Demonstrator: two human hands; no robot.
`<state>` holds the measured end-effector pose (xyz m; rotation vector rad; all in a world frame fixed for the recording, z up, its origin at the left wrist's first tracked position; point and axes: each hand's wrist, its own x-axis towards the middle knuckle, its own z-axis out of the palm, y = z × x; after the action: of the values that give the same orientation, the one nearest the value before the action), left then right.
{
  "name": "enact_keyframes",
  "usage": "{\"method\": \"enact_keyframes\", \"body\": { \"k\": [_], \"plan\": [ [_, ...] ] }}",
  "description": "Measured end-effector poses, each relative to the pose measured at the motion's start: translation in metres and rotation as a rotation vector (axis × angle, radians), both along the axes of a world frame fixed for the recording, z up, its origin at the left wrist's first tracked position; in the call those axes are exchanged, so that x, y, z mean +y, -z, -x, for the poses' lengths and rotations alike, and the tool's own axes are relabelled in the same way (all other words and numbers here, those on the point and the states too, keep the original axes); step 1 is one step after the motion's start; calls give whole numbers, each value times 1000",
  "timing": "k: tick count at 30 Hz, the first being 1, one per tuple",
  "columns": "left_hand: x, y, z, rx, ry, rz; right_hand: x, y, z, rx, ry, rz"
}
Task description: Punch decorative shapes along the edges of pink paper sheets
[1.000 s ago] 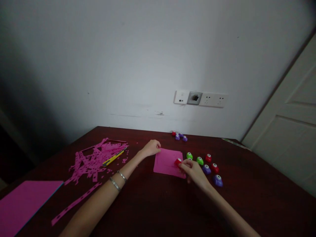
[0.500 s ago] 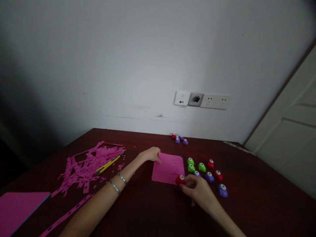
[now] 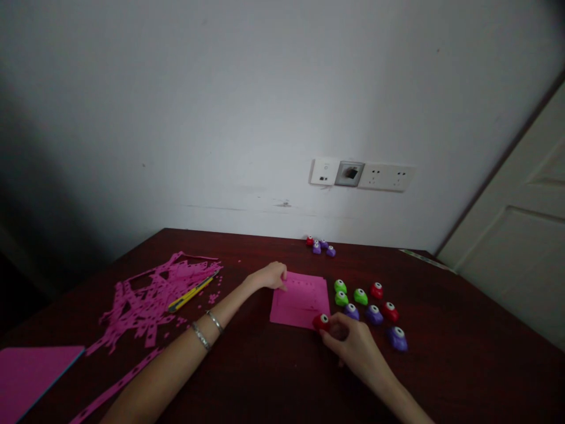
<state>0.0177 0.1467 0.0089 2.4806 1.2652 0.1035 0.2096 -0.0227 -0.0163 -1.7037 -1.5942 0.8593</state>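
A square stack of pink paper [image 3: 300, 300] lies on the dark table. My left hand [image 3: 271, 275] grips the upper left edge of the pink paper, its fingers pressed together there. At the lower right corner of the paper, my right hand [image 3: 348, 338] holds a small red craft punch [image 3: 322, 321] between thumb and fingers. Just right of the paper stand green punches [image 3: 361, 296], purple punches [image 3: 374, 315] and red punches [image 3: 391, 312], each with a white and black round top.
Pink paper scraps [image 3: 154, 294] are heaped on the left, with a yellow utility knife [image 3: 192, 292] across them. More pink paper [image 3: 37, 377] lies near left, and a punched strip [image 3: 117, 386] beside my left forearm. Several small punches [image 3: 316, 248] stand by the wall under the sockets [image 3: 386, 178].
The view has shifted slightly. Both hands stay nearly in place, the left on the paper and the right on the red craft punch at its corner.
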Motion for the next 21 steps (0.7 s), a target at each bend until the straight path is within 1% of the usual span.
{"method": "enact_keyframes", "body": {
  "k": [6,12,14,18,21],
  "plan": [
    [-5,-4,2,-113,-19,96,-4,-12,2,-161,-49,-129],
    [-4,-2,6,-231,-56,187,-6,-16,1,-190,-58,-141],
    [-1,-2,9,-279,-54,215,-6,-17,0,-198,-60,-154],
    [3,-3,19,-339,-44,327,-5,-19,-4,-206,-43,-178],
    [4,-5,25,-372,-30,360,-3,-20,-8,-198,-22,-203]
  ]
}}
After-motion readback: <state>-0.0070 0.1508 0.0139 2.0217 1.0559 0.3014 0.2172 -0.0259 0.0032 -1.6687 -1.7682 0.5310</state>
